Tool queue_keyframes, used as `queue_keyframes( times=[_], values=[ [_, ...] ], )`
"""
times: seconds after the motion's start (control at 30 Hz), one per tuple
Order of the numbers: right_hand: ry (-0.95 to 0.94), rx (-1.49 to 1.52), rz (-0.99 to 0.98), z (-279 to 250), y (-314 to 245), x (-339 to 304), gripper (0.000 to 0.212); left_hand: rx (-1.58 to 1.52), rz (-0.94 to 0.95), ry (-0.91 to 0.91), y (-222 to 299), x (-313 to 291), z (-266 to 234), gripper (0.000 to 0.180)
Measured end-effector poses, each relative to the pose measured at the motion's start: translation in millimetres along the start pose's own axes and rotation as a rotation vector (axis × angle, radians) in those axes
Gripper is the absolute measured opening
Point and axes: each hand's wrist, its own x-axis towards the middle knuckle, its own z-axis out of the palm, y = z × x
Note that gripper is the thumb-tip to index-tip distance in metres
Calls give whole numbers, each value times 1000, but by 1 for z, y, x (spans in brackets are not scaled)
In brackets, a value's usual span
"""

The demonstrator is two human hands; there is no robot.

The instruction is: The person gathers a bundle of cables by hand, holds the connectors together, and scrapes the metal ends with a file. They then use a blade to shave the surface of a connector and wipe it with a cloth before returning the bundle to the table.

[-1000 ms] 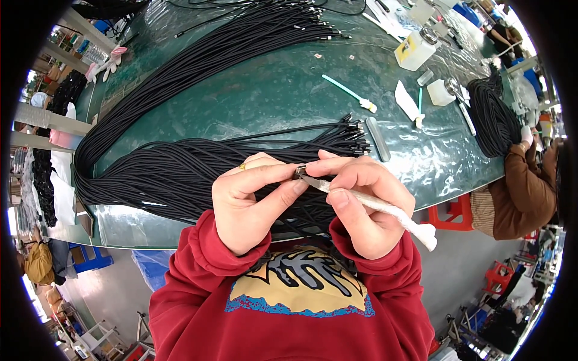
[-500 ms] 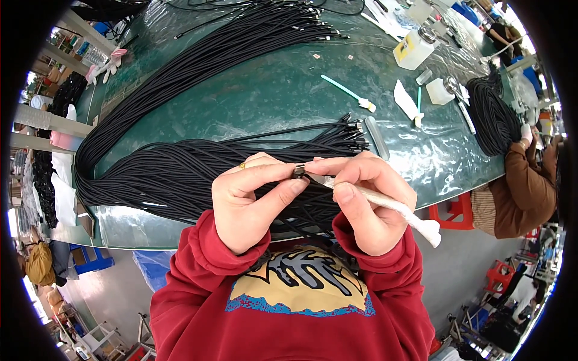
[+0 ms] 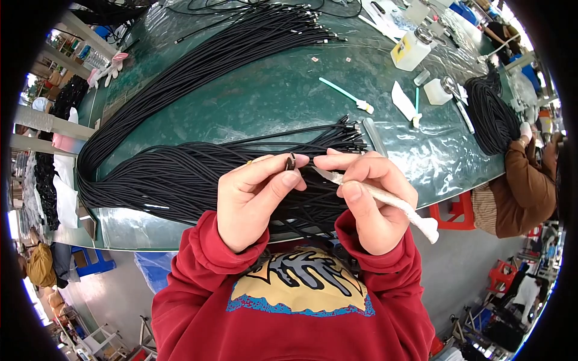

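My left hand (image 3: 253, 195) pinches a small dark cable connector (image 3: 291, 163) between thumb and fingertips, above the bundle of black cables (image 3: 180, 171) on the table. In my right hand (image 3: 378, 195) is a knife (image 3: 394, 203) with a white-wrapped handle, gripped between thumb and fingers. Its short pointed blade (image 3: 327, 175) aims left at the connector, with a small gap between them. Whether a cable runs from the held connector is hidden by my fingers.
A second arm of black cables (image 3: 211, 66) curves across the green table (image 3: 253, 99). Small swabs (image 3: 346, 94), a bottle with a yellow label (image 3: 412, 51) and a smaller white bottle (image 3: 438, 91) stand or lie at the right. Beyond a coiled cable bundle (image 3: 490, 114) sits a person in brown (image 3: 530, 192).
The connector has turned in my left fingers and shifted slightly left and up. The knife blade, near its edge before, now sits farther from it.
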Motion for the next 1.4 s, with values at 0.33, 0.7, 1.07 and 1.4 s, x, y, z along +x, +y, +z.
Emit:
queue_keyframes(
  times=[0.33, 0.7, 1.07, 1.4],
  values=[
    [-50, 94, -27, 5, 3, 0, 10, 94, -10, -179, 4, 0, -6, 20],
    [-52, 102, -36, 7, 3, 1, 9, 72, 65, -154, -3, -1, -4, 20],
    [-57, 91, -23, 5, 2, 2, 9, 115, 122, -181, -4, 1, -4, 20],
    [-79, 54, -24, 1, -1, 4, 10, 145, 154, -175, -3, 1, -3, 18]
  ],
)
